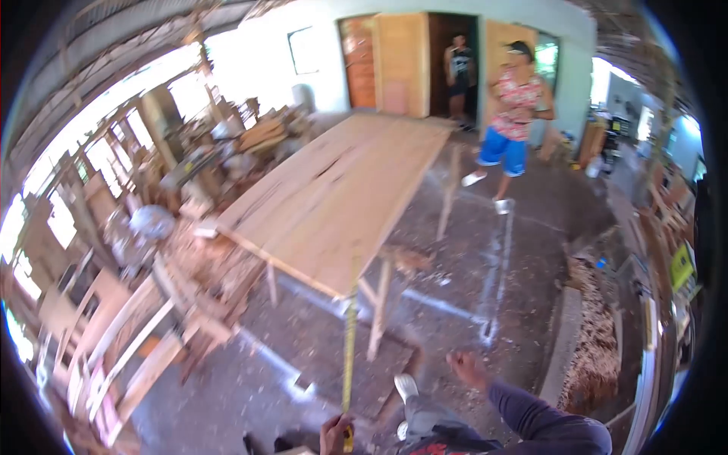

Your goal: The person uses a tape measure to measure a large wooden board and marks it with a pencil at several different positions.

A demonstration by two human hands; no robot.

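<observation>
At the bottom, my left hand (332, 436) is closed around a yellow tape measure (349, 438). Its yellow blade (350, 349) runs out away from me to the near edge of a large wooden panel (334, 205). The panel lies flat on wooden legs, with dark cracks in its grain. My right hand (469, 369), below a dark sleeve, is held out over the floor, away from the panel. Its fingers look loosely curled, and I see nothing in them.
A person in blue shorts (506, 148) stands right of the panel; another person (459, 68) is in the doorway. Scrap wood (163, 318) and shavings pile up on the left. A wood-edged heap of shavings (595, 341) lies right. White lines mark the concrete floor (455, 273).
</observation>
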